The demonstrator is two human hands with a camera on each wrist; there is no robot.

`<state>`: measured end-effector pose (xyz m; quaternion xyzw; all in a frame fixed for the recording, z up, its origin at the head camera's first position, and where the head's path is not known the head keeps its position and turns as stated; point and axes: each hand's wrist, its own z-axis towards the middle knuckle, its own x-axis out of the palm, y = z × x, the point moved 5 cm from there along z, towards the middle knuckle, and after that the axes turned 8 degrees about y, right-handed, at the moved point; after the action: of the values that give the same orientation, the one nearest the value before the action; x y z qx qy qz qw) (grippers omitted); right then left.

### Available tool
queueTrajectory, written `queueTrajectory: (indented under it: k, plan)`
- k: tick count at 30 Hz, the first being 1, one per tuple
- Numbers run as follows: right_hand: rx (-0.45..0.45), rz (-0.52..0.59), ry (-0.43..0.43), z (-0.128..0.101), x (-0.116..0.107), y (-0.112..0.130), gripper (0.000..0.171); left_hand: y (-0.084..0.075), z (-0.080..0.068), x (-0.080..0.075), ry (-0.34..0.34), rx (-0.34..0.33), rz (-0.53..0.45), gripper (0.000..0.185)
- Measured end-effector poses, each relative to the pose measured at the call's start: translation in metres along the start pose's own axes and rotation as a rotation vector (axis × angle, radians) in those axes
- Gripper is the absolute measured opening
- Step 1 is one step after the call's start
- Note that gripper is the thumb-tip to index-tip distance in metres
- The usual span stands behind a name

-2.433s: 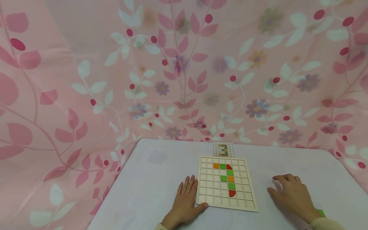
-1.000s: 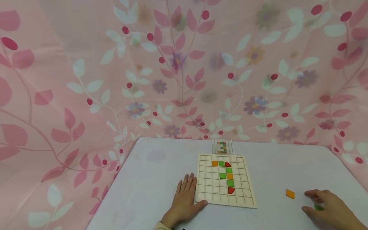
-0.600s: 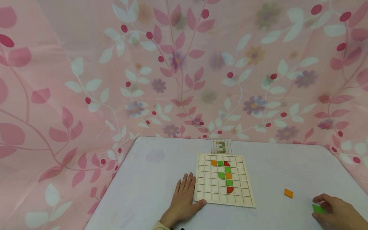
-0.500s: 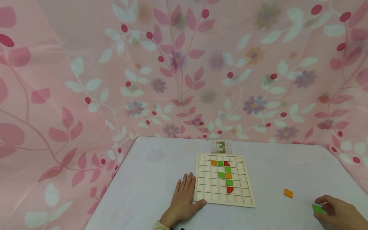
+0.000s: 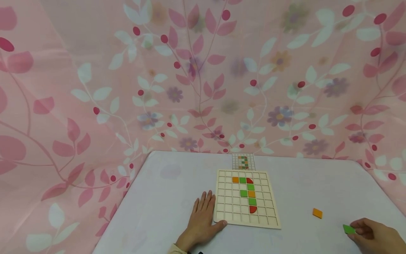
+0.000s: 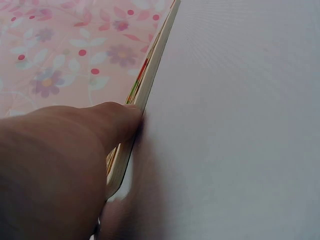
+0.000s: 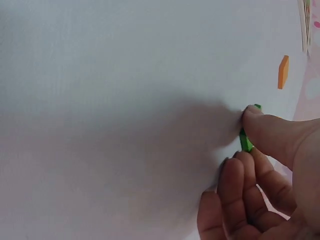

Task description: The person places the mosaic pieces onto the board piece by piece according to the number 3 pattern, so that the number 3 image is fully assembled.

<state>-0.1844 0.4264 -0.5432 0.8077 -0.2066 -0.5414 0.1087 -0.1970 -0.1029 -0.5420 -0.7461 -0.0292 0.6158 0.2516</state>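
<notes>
Right hand (image 5: 372, 237) pinches green tile (image 5: 348, 229); left hand (image 5: 201, 225) steadies grid board (image 5: 275, 203).

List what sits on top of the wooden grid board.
On the wooden grid board lie coloured tiles: an orange square, green squares, another orange one, and two red half-rounds. The left hand rests at its left edge; whatever lies beneath the board is hidden.

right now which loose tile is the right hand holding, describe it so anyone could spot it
Start at the wooden grid board mid-table and look right, to the near right edge. There the right hand pinches a green tile; the orange tile nearby lies untouched.
</notes>
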Motion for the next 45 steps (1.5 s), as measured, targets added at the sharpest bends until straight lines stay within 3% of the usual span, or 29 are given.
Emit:
queueTrajectory:
  k: [4,9,17,26,32,45]
  plan:
    - [-0.038,-0.034,-0.014,0.003,0.001,0.001,0.065,0.0,0.001,-0.001,0.004,-0.001,-0.006,0.097]
    - [-0.049,-0.087,0.043,0.004,0.006,0.004,0.064,0.002,0.002,0.0,0.011,-0.003,-0.014,0.097]
    - [-0.031,-0.05,0.086,0.0,0.015,0.02,0.067,-0.001,0.001,0.002,0.018,-0.005,-0.027,0.098]
    - [-0.172,-0.086,0.06,-0.008,0.015,0.071,0.048,0.0,0.0,0.002,0.013,-0.003,-0.015,0.098]
    - [-0.359,-0.105,-0.061,-0.011,0.01,0.111,0.025,0.0,0.001,0.002,0.007,-0.012,-0.022,0.099]
    - [-0.444,0.042,-0.099,-0.005,0.028,0.169,0.025,0.001,0.0,-0.001,0.004,-0.002,-0.013,0.098]
